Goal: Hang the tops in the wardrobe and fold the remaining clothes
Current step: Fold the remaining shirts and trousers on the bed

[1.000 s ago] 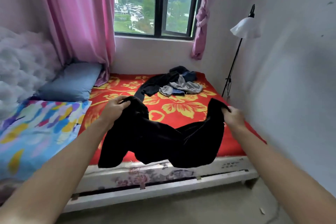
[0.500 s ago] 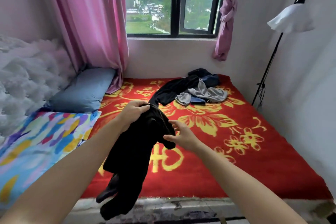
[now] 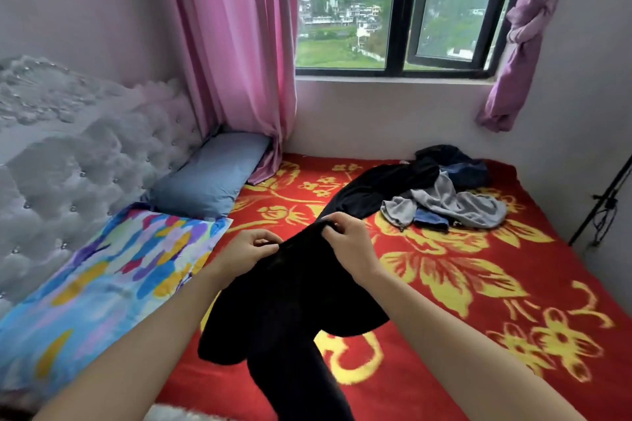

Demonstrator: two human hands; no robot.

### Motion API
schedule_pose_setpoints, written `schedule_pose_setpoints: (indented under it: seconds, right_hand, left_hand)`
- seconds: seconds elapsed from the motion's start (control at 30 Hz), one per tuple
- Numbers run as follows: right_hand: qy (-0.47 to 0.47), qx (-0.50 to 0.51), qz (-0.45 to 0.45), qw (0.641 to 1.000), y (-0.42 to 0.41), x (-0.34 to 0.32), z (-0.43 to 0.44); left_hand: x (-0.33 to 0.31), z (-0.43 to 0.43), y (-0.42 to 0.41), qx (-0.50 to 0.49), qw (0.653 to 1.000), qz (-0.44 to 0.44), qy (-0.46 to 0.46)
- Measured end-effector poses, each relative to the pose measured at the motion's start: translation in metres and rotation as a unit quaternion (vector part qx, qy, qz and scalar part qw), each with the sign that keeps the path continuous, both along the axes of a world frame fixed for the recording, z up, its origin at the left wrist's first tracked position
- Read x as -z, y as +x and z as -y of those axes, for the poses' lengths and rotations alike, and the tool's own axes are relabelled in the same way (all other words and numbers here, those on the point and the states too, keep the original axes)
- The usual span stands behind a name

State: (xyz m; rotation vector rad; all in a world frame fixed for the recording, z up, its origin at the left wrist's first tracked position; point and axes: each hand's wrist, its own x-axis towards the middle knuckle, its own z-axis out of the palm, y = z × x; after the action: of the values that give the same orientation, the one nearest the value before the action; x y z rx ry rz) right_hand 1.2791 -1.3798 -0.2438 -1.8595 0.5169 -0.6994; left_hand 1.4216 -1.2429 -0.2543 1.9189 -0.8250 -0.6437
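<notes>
I have the black garment [image 3: 294,287] up in front of me over the red flowered blanket [image 3: 478,301] on the bed, gripping its top edge with both hands so the rest can hang free and straighten under its own weight. My left hand [image 3: 246,249] pinches the edge at about nine o'clock from the garment's upper hem, fingers closed on a fold of cloth; my right hand [image 3: 349,243] holds it at about one o'clock, thumb and fingers clamped on the bunched hem. The two hands sit close together, so the cloth between them is gathered rather than spread, and the lower part trails down toward six o'clock, past the bottom of the view. I cannot tell from here whether it is a top or trousers, though the long narrow part below looks like a leg or a sleeve.

The pile of remaining clothes [image 3: 441,195] lies well apart, at roughly one o'clock near the wall under the window [image 3: 393,10]: a dark piece, a grey one and something blue, heaped together. The blue pillow [image 3: 208,174] and the multicoloured pillow [image 3: 102,280] lie at ten and eight o'clock by the padded headboard [image 3: 68,164]. No wardrobe is in view.

I judge I am finding the hem so I can spread it and fold it on the open blanket.
</notes>
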Motion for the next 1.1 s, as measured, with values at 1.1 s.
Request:
schedule_pose_setpoints:
  seconds: [1.1]
  right_hand:
    - [0.01, 0.078, -0.125, 0.989, 0.018, -0.025, 0.104]
  left_hand:
    - [0.057, 0.04, 0.053, -0.101, 0.981, -0.044, -0.157]
